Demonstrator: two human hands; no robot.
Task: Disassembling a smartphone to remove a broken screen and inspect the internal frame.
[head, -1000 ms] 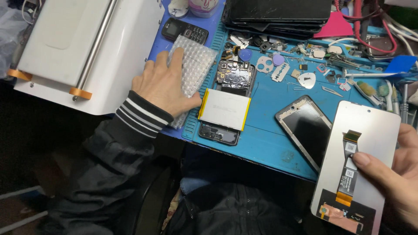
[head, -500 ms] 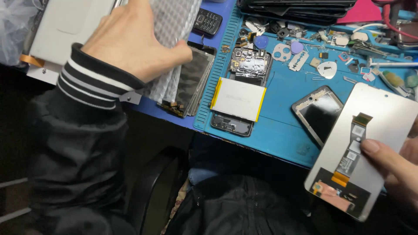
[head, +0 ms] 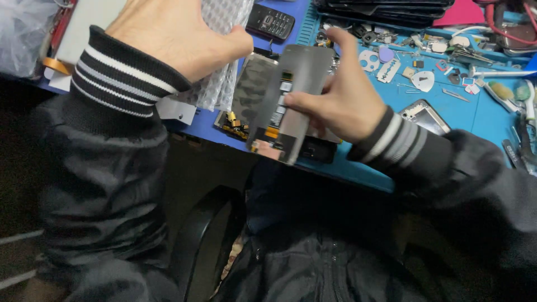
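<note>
Blue worktop (head: 492, 120) fills the upper frame, where the left hand (head: 168, 31) grips a bubble-wrap sleeve (head: 224, 61) at upper left, and the right hand (head: 344, 100) pinches a phone screen panel (head: 293, 100) just beside it, long axis running top to bottom.

screen panel (head: 291, 95): grey, tilted, held over mat edge | bubble wrap (head: 224, 56): clear, lifted, left of panel

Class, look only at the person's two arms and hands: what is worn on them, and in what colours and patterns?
Both hands, the left hand and the right hand, are bare, with no gloves. Each arm wears a black jacket sleeve: the left sleeve and the right sleeve both end in ribbed knit cuffs striped black and white.
</note>
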